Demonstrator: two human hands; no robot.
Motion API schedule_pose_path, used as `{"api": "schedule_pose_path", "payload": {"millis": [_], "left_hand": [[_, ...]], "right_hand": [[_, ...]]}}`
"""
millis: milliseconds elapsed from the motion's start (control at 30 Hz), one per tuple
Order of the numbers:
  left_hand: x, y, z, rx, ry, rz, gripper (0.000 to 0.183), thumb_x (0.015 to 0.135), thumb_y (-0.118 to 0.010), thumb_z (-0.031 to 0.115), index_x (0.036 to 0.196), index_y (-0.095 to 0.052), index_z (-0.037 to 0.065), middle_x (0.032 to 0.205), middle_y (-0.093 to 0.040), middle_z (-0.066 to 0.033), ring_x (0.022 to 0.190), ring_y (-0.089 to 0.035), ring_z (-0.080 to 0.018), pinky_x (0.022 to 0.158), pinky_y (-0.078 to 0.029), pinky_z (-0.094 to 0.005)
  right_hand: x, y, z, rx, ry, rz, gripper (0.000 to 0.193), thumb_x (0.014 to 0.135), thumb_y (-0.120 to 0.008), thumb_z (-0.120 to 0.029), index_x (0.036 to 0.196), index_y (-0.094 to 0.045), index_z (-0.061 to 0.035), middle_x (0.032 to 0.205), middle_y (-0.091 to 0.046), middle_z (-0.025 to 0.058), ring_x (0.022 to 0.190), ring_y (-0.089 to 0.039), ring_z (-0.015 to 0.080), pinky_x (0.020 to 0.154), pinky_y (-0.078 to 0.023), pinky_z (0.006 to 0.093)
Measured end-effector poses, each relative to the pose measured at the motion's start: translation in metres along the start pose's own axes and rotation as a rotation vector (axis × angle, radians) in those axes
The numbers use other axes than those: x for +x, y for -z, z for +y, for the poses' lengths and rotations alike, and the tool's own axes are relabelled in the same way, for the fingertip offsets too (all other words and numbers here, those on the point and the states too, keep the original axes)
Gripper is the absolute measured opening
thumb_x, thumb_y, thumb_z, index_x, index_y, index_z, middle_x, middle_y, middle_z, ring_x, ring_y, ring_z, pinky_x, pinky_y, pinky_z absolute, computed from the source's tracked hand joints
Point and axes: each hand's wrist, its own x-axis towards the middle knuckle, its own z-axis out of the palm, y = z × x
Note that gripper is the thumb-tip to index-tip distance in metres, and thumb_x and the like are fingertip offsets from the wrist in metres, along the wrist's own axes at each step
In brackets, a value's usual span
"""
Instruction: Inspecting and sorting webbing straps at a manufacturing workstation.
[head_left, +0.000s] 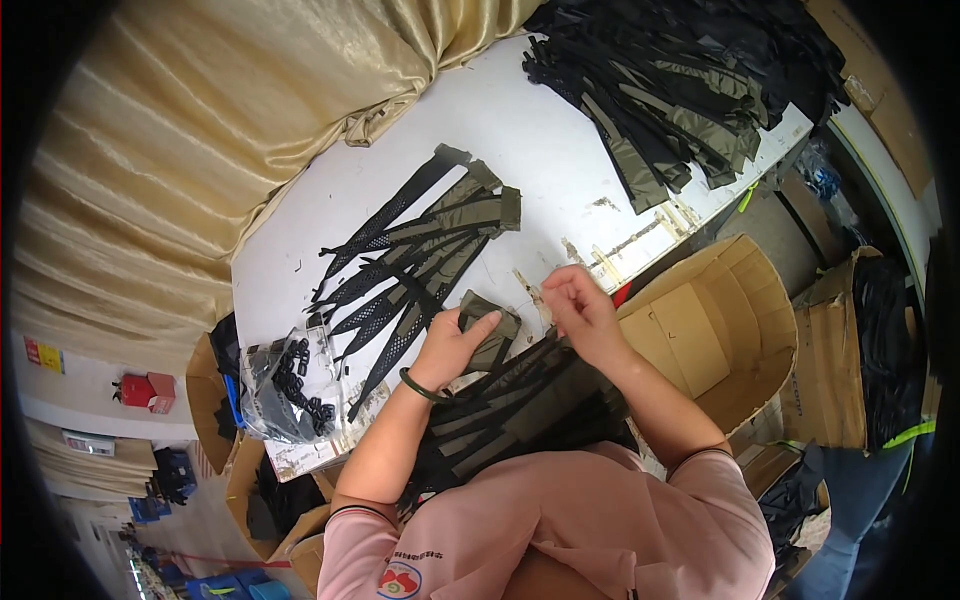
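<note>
My left hand (448, 345) grips an olive-green and black fabric strip (492, 345), the thumb lying on its folded wide end. To the right of it, my right hand (580, 315) is raised with the fingers curled in; whether anything small is between them is hidden. Beyond my left hand, several similar fabric strips (455, 218) lie fanned on the white table (330, 195), with olive panels and tapering black mesh. More olive and black strips (520, 405) are heaped across my lap, below both hands.
A clear plastic bag with small black plastic parts (300, 385) sits at the table's left corner. A large pile of dark strips (690, 90) covers the far right. An open cardboard box (700, 330) stands right of my right arm. A gold curtain (200, 130) hangs along the left.
</note>
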Motion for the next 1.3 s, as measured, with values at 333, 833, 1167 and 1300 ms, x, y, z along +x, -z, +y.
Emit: {"api": "schedule_pose_path", "payload": {"millis": [333,833,1167,1300], "left_hand": [[-0.012,0.010,0.002,0.300,-0.370,-0.214,0.028,0.080,-0.069,0.018,0.101,-0.062,0.001,0.086,-0.064,-0.0063,0.073,-0.058,-0.0128,0.067,-0.046,-0.0240],[-0.006,0.100,-0.021,0.905,-0.006,-0.239,0.024,0.081,-0.067,0.026,0.092,-0.060,0.006,0.078,-0.059,-0.0078,0.067,-0.055,-0.0164,0.062,-0.046,-0.0285],[0.177,0.080,-0.051,1.320,-0.250,0.209,0.054,0.076,-0.058,0.008,0.127,-0.041,0.012,0.122,-0.052,-0.0164,0.118,-0.046,-0.0316,0.099,-0.032,-0.0543],[0.177,0.078,-0.046,1.333,-0.460,0.220,0.026,0.075,-0.060,0.008,0.101,-0.058,0.009,0.093,-0.060,-0.0118,0.094,-0.056,-0.0296,0.085,-0.042,-0.0426]], "right_hand": [[0.000,0.008,-0.024,0.424,-0.109,-0.014,0.011,0.082,-0.061,0.001,0.079,-0.052,-0.0048,0.073,-0.055,0.0010,0.064,-0.054,0.0087,0.059,-0.048,0.0224],[-0.063,0.079,-0.004,-0.844,-0.466,-0.594,0.031,0.078,-0.069,-0.031,0.081,-0.054,-0.0036,0.068,-0.057,0.0130,0.065,-0.056,0.0269,0.058,-0.043,0.0367],[-0.033,0.068,-0.017,-0.789,-0.284,-0.235,0.026,0.078,-0.070,-0.024,0.088,-0.057,-0.0041,0.076,-0.061,0.0137,0.069,-0.058,0.0299,0.062,-0.045,0.0377],[-0.025,0.069,-0.005,-0.668,-0.076,-0.186,0.020,0.079,-0.068,-0.016,0.088,-0.057,-0.0026,0.073,-0.059,0.0136,0.067,-0.058,0.0272,0.061,-0.046,0.0348]]}}
